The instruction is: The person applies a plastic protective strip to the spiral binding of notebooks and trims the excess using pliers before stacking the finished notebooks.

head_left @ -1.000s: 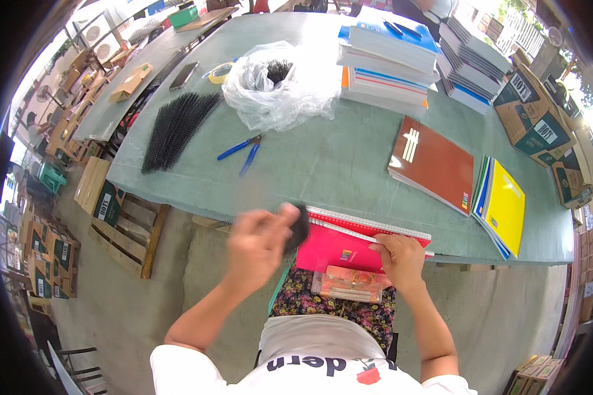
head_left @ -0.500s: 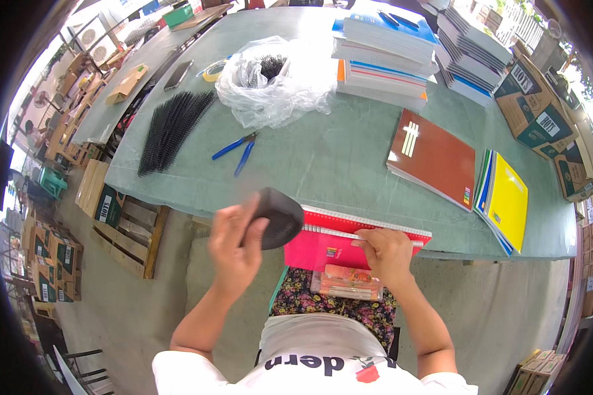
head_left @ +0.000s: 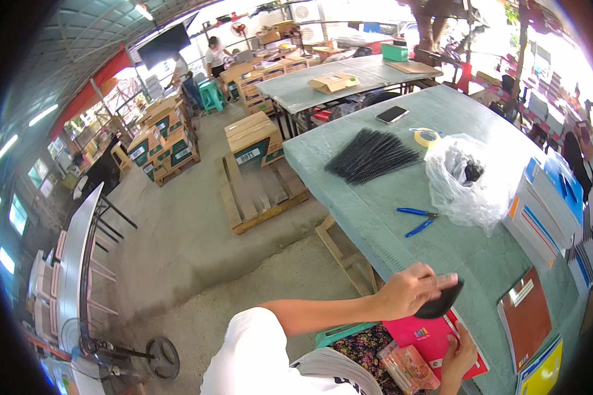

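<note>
My left hand (head_left: 412, 289) is closed round a black rounded object (head_left: 445, 301) whose kind I cannot make out. It is over the upper edge of a pink-red notebook (head_left: 418, 329) at the table's near edge. My right hand (head_left: 460, 359) grips this notebook by its right side, fingers on the cover. A clear pack with orange printing (head_left: 410, 368) lies on my lap, against the notebook. Beyond my hands, blue-handled cutters (head_left: 420, 222) lie on the green-grey table (head_left: 389, 224). Behind them are a pile of black binding coils (head_left: 372, 156) and a clear plastic bag (head_left: 468, 187) with more coils.
A brown notebook (head_left: 526, 319) and a yellow one (head_left: 543, 368) lie at the right, before stacked notebooks (head_left: 547, 210). A phone (head_left: 393, 114) and tape roll (head_left: 426, 137) sit farther back. Boxes stand on a pallet (head_left: 257, 204) at the left; people are in the background.
The view has swung left, showing more floor and background. My left hand has brought the black object from beside the notebook to over its edge. My right hand still grips the notebook.
</note>
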`<state>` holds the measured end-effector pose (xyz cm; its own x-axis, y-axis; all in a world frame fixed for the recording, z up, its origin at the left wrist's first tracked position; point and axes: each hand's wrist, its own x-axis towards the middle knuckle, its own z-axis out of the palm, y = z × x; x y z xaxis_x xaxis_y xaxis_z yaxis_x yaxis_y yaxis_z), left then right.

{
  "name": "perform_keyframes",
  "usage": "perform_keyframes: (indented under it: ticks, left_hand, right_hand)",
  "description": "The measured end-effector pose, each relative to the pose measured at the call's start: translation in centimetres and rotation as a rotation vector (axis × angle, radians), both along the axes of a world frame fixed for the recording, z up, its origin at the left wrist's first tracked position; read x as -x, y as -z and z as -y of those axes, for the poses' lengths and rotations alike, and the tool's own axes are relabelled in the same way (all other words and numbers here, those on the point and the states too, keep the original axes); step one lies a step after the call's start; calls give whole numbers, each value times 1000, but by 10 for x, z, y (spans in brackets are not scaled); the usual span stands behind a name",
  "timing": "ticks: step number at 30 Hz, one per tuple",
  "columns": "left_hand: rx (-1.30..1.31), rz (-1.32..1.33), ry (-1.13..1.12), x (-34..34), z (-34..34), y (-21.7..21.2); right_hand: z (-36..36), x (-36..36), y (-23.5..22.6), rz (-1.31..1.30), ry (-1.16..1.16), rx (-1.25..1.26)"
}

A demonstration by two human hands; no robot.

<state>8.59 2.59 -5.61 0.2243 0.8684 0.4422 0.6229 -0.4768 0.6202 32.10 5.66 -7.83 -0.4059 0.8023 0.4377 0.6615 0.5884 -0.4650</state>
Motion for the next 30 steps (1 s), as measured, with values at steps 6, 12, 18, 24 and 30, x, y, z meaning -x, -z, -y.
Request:
perform_keyframes:
  ticks: [6,12,18,24,30]
  left_hand:
    - [183,-198,262,-8,-4,10]
    - [93,-263,264,-17,-19,37]
    - [281,-423,457,-17,-18,32]
    - [103,75,-44,-32,-20,3]
    - [108,-210,331,-37,-19,8]
  right_hand:
    - [0,-18,-23,114,-5,210]
    - [-5,-98,21,-274,161,761]
    - [10,-55,15,-681,23,581]
    - [23,-55,1,-681,61,557]
    - [13,-60,17,-688,24,490]
